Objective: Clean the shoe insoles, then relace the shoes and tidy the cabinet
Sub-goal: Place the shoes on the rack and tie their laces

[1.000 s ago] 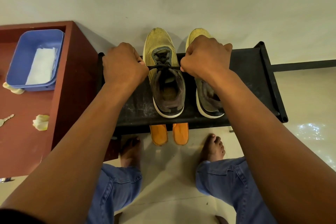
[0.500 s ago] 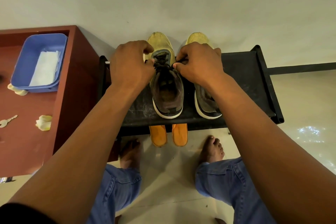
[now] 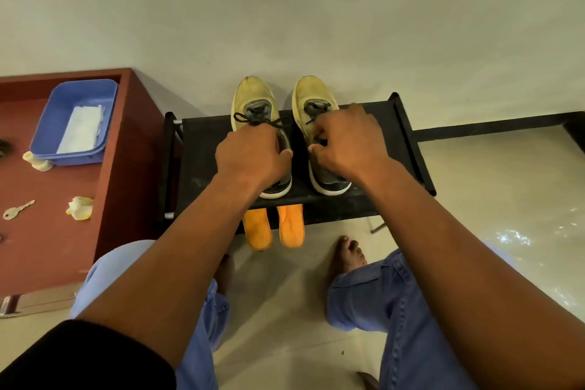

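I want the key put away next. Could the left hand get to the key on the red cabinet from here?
Probably yes. The key lies bare on the red cabinet, nothing over it, but the left hand rests on the left shoe and must let go first.

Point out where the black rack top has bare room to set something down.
Bare patches: left of the left shoe to the rack edge, and right of the right shoe. The middle is crowded by both shoes and hands.

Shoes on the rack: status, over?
Left hand on left shoe, grip unclear. Right hand curled at right shoe collar. Left bow tied. Nothing obstructing.
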The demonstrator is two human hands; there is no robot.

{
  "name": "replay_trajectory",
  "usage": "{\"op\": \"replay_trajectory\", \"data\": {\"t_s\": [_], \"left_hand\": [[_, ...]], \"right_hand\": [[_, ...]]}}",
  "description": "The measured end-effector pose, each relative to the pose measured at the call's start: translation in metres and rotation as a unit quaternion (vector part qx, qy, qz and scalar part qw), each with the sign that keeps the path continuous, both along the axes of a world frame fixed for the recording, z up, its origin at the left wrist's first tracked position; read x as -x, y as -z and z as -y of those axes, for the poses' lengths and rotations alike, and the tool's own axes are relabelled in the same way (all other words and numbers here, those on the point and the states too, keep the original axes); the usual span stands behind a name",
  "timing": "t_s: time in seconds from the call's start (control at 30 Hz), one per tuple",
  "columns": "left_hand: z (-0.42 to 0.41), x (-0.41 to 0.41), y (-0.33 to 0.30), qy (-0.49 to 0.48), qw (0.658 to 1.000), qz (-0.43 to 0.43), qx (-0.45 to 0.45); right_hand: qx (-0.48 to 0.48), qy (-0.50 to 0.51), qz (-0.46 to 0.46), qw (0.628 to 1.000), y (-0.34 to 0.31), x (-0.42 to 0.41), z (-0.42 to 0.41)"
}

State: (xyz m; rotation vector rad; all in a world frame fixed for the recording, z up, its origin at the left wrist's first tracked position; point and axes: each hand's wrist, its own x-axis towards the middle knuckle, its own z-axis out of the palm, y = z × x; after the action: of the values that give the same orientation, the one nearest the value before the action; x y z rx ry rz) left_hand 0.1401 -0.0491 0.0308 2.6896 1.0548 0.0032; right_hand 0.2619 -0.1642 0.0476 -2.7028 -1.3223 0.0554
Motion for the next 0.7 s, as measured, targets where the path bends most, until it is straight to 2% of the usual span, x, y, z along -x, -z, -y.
{"op": "replay_trajectory", "data": {"t_s": [0.13, 0.23, 0.5, 0.7], "left_hand": [[0.014, 0.002, 0.005, 0.004, 0.999, -0.045, 0.017], [0.022, 0.002, 0.011, 0.004, 0.999, -0.046, 0.028], [0.039, 0.007, 0.038, -0.017, 0.999, 0.016, 0.032], [0.041, 0.006, 0.044, -0.023, 0.998, 0.067, 0.000]], "right_hand": [[0.046, 0.010, -0.002, 0.999, -0.003, 0.012, 0.017], [0.089, 0.025, -0.018, 0.996, -0.003, 0.018, 0.028], [0.135, 0.065, -0.081, 0.985, 0.021, 0.024, 0.030], [0.093, 0.066, -0.072, 0.991, 0.038, 0.024, 0.025]]}}
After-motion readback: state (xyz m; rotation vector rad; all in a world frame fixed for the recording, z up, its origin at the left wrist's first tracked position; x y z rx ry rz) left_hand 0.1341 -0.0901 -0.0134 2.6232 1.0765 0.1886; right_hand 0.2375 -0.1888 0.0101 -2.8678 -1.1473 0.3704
